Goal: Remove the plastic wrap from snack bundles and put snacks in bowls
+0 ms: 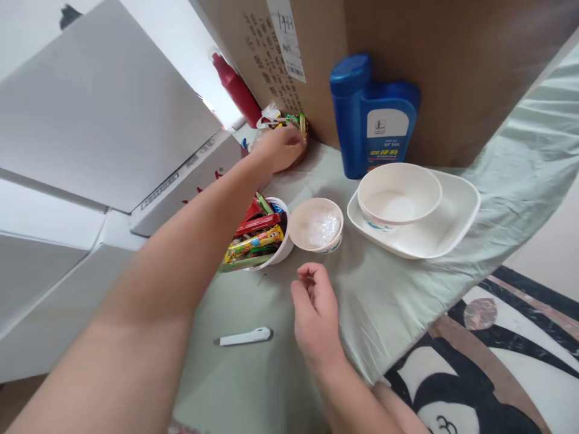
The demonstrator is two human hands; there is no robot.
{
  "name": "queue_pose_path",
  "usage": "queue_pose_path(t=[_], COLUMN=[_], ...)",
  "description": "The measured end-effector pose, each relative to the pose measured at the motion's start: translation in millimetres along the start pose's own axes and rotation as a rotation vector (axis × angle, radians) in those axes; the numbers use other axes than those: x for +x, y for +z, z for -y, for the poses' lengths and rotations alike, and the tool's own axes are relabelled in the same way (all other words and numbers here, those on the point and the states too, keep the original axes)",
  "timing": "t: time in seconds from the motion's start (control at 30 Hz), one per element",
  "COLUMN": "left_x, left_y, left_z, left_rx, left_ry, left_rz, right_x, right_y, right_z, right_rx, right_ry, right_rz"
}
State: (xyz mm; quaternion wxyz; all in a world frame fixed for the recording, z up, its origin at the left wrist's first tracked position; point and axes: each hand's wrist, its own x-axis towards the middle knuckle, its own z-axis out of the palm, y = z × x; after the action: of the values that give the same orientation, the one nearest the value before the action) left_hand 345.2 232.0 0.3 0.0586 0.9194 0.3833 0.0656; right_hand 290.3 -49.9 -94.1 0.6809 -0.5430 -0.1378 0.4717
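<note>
My left hand [283, 147] reaches over the far container of wrapped snacks [296, 120], against the cardboard box. Its fingers curl down at the container's edge; what they grip, if anything, is hidden. In front of the small white bowl [316, 223], which has clear plastic wrap in it, my right hand [316, 307] hovers with fingers loosely curled and nothing seen in them. Under my left forearm a white tub [286, 244] is full of colourful wrapped snacks [256, 235]. A white utility knife [244, 336] lies on the table.
A larger white bowl [400, 193] sits on a white tray [452, 223] at right. Behind stand a blue oil bottle [375, 120], a large cardboard box [307, 60] and a red bottle [237, 90]. White boxes [90, 102] fill the left. The cloth-covered table edge [434, 319] drops off at right.
</note>
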Motion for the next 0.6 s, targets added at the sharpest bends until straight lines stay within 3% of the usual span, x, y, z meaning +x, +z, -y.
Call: queue_pose_path(t=[0.1,0.17,0.3,0.4,0.5,0.6], left_x=[-81.1,-140.4,-226.8,-246.4,-242.0,-234.3], left_y=[-35.1,-49.1,-39.4,-15.9,-1.5,2.2], left_z=[-8.8,-8.2,8.8,22.9,29.6,31.3], left_rx=[-0.026,-0.006,0.019,0.044,0.035,0.028], left_ry=[-0.016,-0.021,-0.142,-0.141,-0.117,-0.092], left_rz=[-0.073,-0.040,0.130,0.266,0.241,0.205], right_x=[2.6,5.9,8.2,10.1,19.6,35.5], right_y=[-6.1,-8.9,-7.4,-5.4,-7.8,-11.7], right_z=[4.4,6.2,3.1,-1.2,-2.5,-4.8], right_rx=[0.011,0.033,0.074,0.098,0.173,0.233], right_ry=[0.003,0.007,0.035,0.026,-0.023,-0.091], right_rz=[-0.019,-0.049,-0.095,-0.155,-0.183,-0.078])
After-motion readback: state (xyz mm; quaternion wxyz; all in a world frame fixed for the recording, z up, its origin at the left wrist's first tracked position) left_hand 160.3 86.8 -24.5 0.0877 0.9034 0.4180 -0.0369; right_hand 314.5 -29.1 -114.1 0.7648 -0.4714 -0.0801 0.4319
